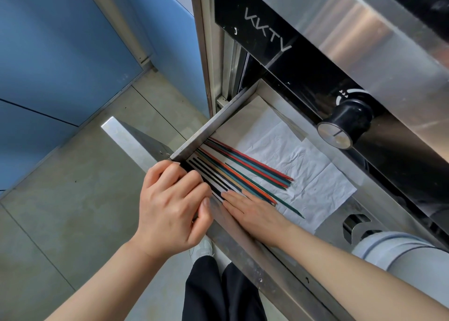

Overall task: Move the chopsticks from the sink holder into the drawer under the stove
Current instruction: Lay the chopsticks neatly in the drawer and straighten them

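Observation:
Several coloured chopsticks (245, 170) in red, teal, green and orange lie side by side on white paper (308, 172) inside the open steel drawer (209, 128) under the stove. My left hand (172, 206) curls over the drawer's slotted front edge (206, 175) and grips it. Inside the drawer, my right hand (255, 213) lies flat with its fingers stretched out. Its fingertips rest on the near ends of some chopsticks and hold nothing.
Above the drawer is the stove's black front panel with a round black knob (345, 124). A blue cabinet (60, 53) stands to the left over a grey tiled floor (73, 199). My legs and a shoe (204, 247) are below the drawer front.

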Available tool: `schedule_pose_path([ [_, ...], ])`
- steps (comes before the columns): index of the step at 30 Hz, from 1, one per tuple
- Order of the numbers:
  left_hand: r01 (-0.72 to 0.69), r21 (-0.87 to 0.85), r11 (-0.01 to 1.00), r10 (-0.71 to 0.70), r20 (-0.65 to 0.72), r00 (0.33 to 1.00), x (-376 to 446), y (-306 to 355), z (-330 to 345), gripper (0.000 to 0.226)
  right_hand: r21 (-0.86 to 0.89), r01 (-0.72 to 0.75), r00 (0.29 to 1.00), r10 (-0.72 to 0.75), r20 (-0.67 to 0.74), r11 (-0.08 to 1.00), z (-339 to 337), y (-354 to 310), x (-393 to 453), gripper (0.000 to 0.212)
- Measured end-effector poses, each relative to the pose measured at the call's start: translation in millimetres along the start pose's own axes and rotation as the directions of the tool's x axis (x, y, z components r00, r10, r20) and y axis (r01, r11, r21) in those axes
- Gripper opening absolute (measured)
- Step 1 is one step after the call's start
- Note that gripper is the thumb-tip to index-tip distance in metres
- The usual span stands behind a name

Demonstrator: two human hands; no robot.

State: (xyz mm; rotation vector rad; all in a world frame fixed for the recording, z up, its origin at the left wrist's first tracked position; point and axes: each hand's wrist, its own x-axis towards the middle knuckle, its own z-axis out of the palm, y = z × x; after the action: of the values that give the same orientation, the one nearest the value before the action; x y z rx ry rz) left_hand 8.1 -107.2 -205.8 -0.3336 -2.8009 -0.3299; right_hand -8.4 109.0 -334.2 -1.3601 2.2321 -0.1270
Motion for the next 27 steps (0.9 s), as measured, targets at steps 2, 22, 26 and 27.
schedule_pose_path([
  [2, 0.002, 0.004, 1.000, -0.002, 0.008, 1.000, -1, 0, 0, 0.045, 0.047, -0.020, 1.000, 0.021, -0.016, 0.999, -3, 0, 6, 0.059],
  [22, 0.003, -0.004, 1.000, -0.003, 0.009, 1.000, -1, -1, 1, 0.042, 0.164, -0.046, 0.996, 0.058, -0.068, 0.985, -9, 1, 20, 0.078],
  [26, 0.000, 0.003, 1.000, 0.000, 0.025, 1.000, -3, -1, 2, 0.041, 0.245, -0.069, 0.991, 0.094, -0.093, 0.967, -15, 2, 24, 0.084],
  [27, 0.000, 0.001, 1.000, -0.001, 0.027, 1.000, -3, -2, 2, 0.040, 0.256, -0.092, 0.986, 0.123, -0.110, 0.962, -16, 3, 21, 0.085],
])
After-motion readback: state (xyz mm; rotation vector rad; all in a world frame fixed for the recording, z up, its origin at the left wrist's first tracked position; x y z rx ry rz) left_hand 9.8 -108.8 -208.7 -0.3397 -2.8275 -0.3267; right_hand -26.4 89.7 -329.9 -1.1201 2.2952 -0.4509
